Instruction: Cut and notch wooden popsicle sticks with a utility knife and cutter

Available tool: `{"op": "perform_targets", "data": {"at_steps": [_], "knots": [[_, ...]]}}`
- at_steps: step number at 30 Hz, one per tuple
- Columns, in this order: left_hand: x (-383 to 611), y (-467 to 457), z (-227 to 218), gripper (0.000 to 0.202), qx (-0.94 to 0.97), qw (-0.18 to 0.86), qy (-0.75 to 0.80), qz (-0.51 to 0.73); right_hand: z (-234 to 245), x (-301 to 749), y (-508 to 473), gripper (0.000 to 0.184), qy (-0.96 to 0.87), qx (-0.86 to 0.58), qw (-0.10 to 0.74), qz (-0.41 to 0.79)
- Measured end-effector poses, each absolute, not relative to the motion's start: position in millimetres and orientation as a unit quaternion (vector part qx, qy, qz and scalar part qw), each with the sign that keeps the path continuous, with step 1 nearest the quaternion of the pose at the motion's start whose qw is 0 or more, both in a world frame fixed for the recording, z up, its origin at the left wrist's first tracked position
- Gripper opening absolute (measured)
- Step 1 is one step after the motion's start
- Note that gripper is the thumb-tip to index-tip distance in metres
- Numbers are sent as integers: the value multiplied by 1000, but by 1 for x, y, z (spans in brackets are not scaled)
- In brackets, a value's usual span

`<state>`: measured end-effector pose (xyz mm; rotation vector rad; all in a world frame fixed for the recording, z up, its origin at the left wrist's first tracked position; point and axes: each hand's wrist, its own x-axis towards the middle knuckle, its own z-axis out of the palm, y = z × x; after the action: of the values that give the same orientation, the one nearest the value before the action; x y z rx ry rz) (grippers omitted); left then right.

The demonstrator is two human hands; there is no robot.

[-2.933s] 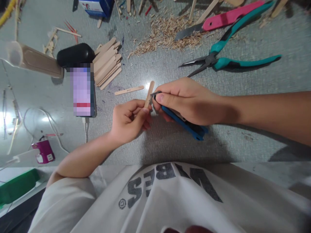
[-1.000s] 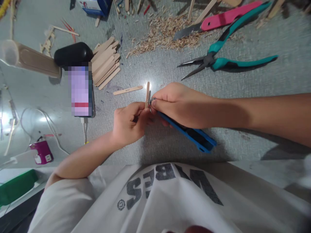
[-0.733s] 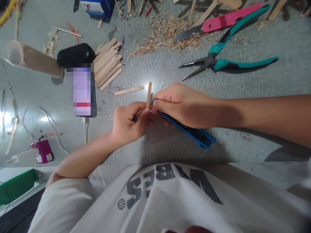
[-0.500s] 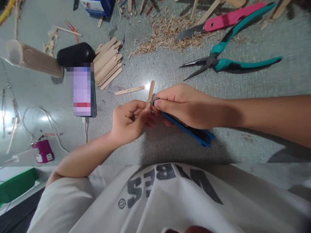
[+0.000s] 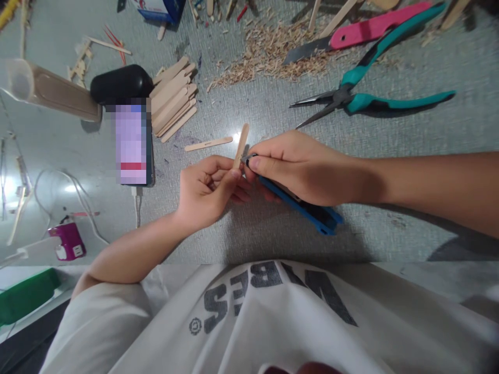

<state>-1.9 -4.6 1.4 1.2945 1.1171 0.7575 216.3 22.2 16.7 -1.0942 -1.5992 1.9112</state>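
My left hand (image 5: 206,189) pinches the lower end of a flat wooden craft stick (image 5: 242,140), which stands tilted up from the fingertips. My right hand (image 5: 302,166) is closed around a blue-handled tool (image 5: 319,221). Its small metal tip (image 5: 246,158) meets the stick's edge just above my left thumb. The grip hides most of the tool, so its exact kind is unclear. On the table beyond my left hand lies a loose craft stick (image 5: 208,144).
Piled craft sticks (image 5: 173,98) lie beside a phone (image 5: 132,143) and a black case (image 5: 121,84). Wood shavings (image 5: 265,52) spread near a pink-handled knife (image 5: 362,32) and open teal-handled pliers (image 5: 343,97). A brownish container (image 5: 58,93) is at left.
Both hands keep their grips. The craft stick and the tool have shifted very slightly, with the stick's top a little farther from me. The view has moved slightly too.
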Motion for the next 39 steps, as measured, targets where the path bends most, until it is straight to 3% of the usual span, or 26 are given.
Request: {"op": "perform_targets", "data": {"at_steps": [14,22,39], "knots": [[-2,-8,0,46,557,586,481,340,13,215,20,37,-489,-430,258,714],[-1,-6,-1,49,559,577,484,348,15,216,20,42,-612,-410,223,638],[-1,-6,-2,46,572,567,491,330,14,213,16,45,-610,-445,231,614]]}}
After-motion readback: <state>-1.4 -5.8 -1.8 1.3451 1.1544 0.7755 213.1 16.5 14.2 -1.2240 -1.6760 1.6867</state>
